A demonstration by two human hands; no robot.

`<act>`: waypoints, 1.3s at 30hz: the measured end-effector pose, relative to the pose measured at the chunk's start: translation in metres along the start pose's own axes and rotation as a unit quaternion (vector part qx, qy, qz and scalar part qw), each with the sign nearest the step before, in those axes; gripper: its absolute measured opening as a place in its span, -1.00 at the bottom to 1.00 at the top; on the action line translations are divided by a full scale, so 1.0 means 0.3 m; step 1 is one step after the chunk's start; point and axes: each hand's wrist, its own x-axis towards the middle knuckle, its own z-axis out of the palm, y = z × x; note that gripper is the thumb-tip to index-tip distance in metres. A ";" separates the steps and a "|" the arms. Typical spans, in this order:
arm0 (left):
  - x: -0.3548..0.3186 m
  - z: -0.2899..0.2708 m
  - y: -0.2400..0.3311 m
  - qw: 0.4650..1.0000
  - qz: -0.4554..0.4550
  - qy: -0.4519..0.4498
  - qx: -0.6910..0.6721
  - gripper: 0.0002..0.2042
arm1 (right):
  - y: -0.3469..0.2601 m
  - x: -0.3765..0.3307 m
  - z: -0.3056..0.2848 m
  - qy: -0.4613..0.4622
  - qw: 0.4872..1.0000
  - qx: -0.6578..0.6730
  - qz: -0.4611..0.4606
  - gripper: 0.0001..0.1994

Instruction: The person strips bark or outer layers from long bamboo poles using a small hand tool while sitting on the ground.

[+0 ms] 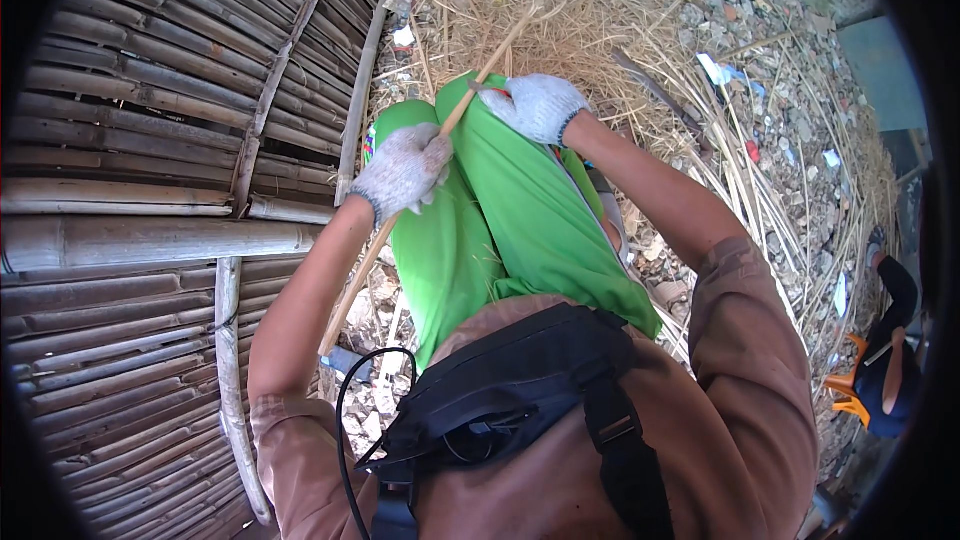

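A long, pale bamboo strip (508,43) runs diagonally over my green-covered legs, from beside my left forearm up toward the straw. My left hand (405,168), in a whitish knit glove, is closed around the strip near my left knee. Farther up, my right hand (540,110), gloved alike, is closed on a small knife (484,87). Its short grey blade lies against the strip, and a bit of red shows by the fingers. The glove hides most of the handle.
A slatted bamboo wall (150,120) rises close on my left. Dry straw and shavings (590,20) cover the stony ground ahead. A dark stick (660,90) lies to the right. At the far right, another person (890,340) is beside an orange plastic seat (848,385).
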 end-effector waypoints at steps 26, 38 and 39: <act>0.216 -0.015 0.068 0.999 0.030 -0.007 0.017 -0.64 | 0.003 0.007 -0.012 -0.015 0.999 0.016 -0.033 -0.29; -0.055 -0.005 0.007 1.000 -0.012 0.000 0.019 -0.62 | 0.007 0.015 0.012 -0.015 1.000 0.006 0.017 -0.18; -0.077 -0.005 -0.004 1.000 -0.011 0.000 0.027 -0.61 | 0.005 0.014 0.012 -0.015 1.000 0.009 0.016 -0.18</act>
